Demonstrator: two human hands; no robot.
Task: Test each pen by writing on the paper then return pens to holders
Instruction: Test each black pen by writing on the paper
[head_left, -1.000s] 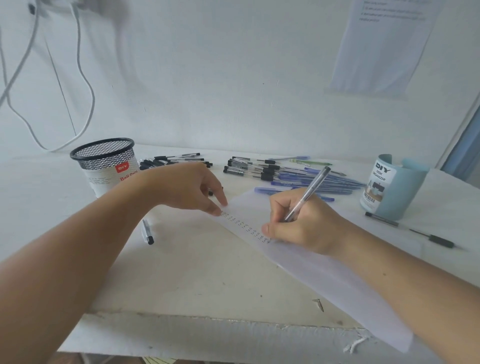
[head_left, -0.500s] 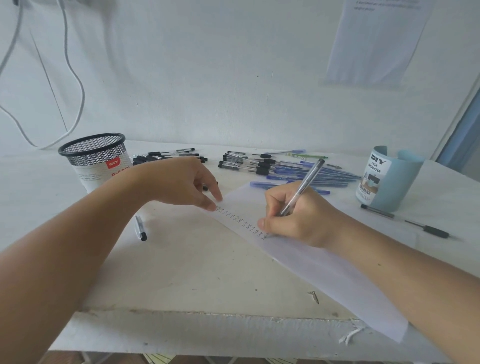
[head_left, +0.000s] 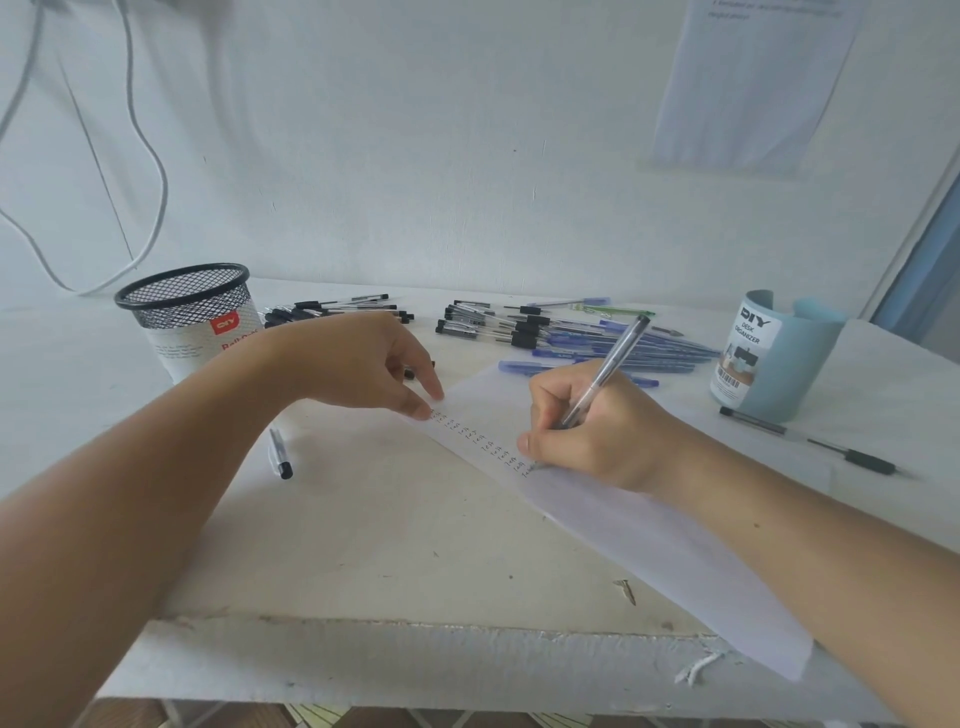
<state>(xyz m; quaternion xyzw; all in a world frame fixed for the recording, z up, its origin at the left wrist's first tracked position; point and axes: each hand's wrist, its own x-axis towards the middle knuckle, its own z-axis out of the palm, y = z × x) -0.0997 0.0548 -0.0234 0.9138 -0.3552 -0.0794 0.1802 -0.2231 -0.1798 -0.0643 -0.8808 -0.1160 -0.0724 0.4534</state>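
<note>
Head view: two holders stand on the table (head_left: 389, 545), a black mesh holder (head_left: 182, 306) at the left and a blue holder (head_left: 779, 358) at the right. One loose pen (head_left: 279, 453) lies by the left forearm. The left hand (head_left: 363, 364), fingers loosely extended, presses a corner of the single paper (head_left: 649, 535). Behind it lie heaped pens (head_left: 571, 338), too many to count. The right hand (head_left: 587, 431) grips the test pen (head_left: 613, 358), tip on the paper and barrel slanting up and to the right. Another pen (head_left: 810, 439) lies beside the blue holder.
</note>
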